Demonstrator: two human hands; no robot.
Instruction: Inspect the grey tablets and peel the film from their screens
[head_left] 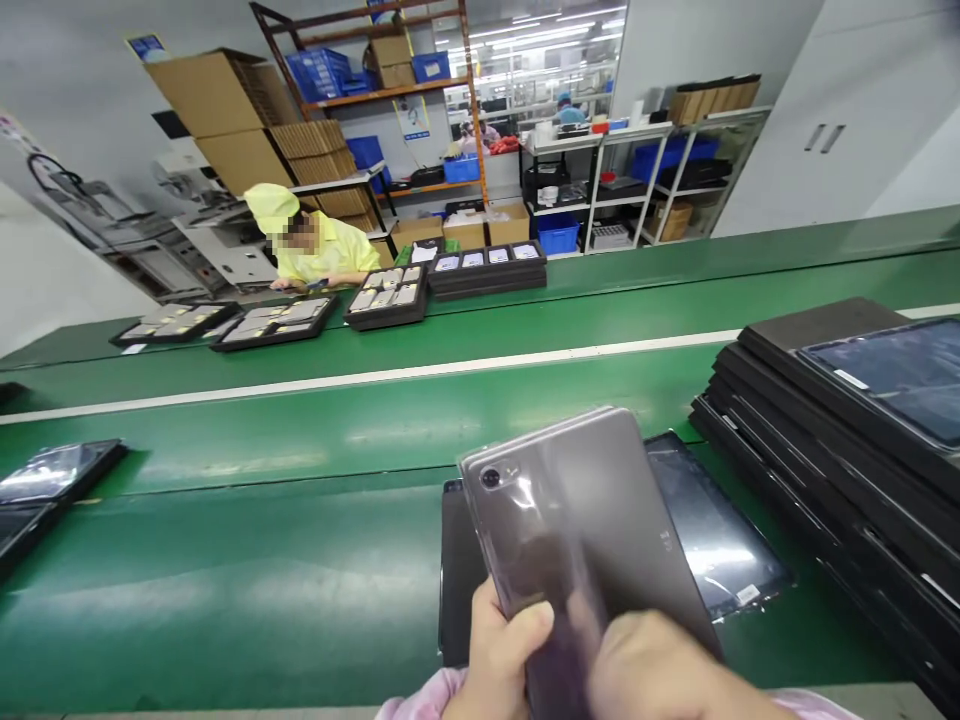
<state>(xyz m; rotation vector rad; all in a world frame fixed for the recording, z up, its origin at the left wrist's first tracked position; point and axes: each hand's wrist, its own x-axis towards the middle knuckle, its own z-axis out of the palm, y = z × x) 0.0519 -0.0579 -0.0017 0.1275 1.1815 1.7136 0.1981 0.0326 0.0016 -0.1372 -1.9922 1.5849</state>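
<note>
A grey tablet (630,510) is held up at a tilt, its back with the camera lens facing me. My left hand (499,640) grips its lower left edge, thumb pressed on the back. Glossy clear film (517,520) shows on the left part of that back. My right hand (652,665) is curled closed against the lower middle of the back, blurred by motion; what its fingers hold is hidden. Beneath the held tablet, a dark tablet (461,570) lies on the green surface, and a film-wrapped tablet (720,530) lies to the right.
Stacked black trays (817,450) with a tablet (900,370) on top stand at right. A black tray (60,490) is at far left. Across the green bench (300,560), a co-worker in yellow (330,245) sits behind trays of parts (386,295).
</note>
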